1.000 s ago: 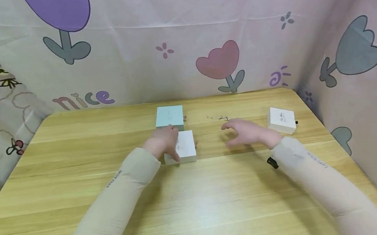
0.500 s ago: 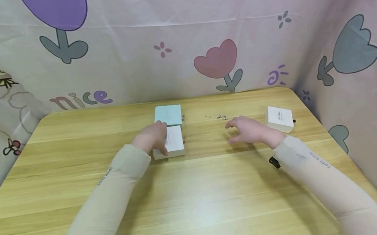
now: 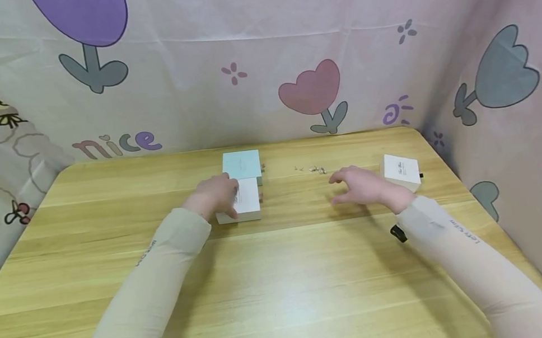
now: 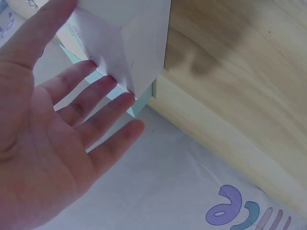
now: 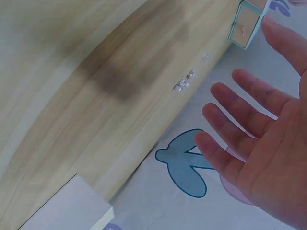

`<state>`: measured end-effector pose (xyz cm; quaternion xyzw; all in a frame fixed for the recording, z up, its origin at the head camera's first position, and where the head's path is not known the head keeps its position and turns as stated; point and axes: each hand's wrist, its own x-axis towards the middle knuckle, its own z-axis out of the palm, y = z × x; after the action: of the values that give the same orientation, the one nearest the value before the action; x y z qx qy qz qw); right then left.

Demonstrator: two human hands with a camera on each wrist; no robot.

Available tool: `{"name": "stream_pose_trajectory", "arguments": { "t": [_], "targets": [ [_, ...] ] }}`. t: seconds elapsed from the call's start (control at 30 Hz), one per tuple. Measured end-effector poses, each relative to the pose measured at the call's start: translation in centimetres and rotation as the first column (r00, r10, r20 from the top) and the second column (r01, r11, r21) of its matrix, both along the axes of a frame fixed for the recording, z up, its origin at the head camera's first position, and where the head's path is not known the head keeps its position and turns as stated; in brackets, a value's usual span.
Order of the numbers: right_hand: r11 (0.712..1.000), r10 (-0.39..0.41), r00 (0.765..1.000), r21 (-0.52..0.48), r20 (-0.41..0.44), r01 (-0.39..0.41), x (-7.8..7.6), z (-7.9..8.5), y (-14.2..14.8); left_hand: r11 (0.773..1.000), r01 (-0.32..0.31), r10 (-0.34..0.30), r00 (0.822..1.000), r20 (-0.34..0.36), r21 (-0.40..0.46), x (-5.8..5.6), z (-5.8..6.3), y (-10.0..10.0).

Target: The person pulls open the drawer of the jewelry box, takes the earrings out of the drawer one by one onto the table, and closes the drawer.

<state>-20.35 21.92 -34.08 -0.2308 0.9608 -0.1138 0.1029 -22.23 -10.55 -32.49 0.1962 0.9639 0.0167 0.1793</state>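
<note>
1. Wood-grain table [image 3: 283, 269]: its near edge is cut off.
2. Right hand [image 3: 361, 185]: holds nothing, fingers apart and gently bent, near the jewellery.
3. Left hand [image 3: 215, 194]: grips the white box [image 3: 250, 194] between front thumb and rear fingers, likely to keep it steady; it hides the box's left part.
4. Mint-blue box [image 3: 241, 164]: right behind that box; contact is unclear.
5. Jewellery [image 3: 318, 170]: too small to identify, perhaps grouped for easy reach.

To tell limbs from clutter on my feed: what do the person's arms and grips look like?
The left sleeve and right sleeve are long, fitted and cream, each with dark lettering along the forearm. A small black piece, unidentifiable, shows beside the right one. The left grip and right grip are ungloved.
</note>
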Motion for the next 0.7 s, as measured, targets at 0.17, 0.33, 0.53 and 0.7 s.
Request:
{"name": "stream_pose_trajectory", "arguments": {
  "t": [0.17, 0.33, 0.53, 0.7],
  "targets": [
    [0.999, -0.033, 0.999, 0.01, 0.003, 0.033, 0.1, 0.0, 0.7, 1.0, 0.018, -0.018, 1.0, 0.007, 0.002, 0.2, 0.2, -0.5],
    [0.984, -0.173, 0.984, 0.048, -0.036, 0.174, 0.0, 0.3, 2.4, 0.997, -0.019, 0.022, 0.999, -0.028, 0.079, 0.0, 0.7, -0.6],
    [0.922, -0.354, 0.932, 0.141, -0.077, 0.362, -0.5, 0.1, 5.3, 0.992, 0.006, 0.009, 0.993, -0.118, 0.129, -0.4, 0.4, -0.6],
    [0.89, -0.427, 0.904, 0.178, -0.006, 0.421, -0.9, -0.7, 7.4, 0.992, 0.029, -0.008, 0.985, -0.172, 0.123, -0.2, 0.3, -0.3]
  ]
}}
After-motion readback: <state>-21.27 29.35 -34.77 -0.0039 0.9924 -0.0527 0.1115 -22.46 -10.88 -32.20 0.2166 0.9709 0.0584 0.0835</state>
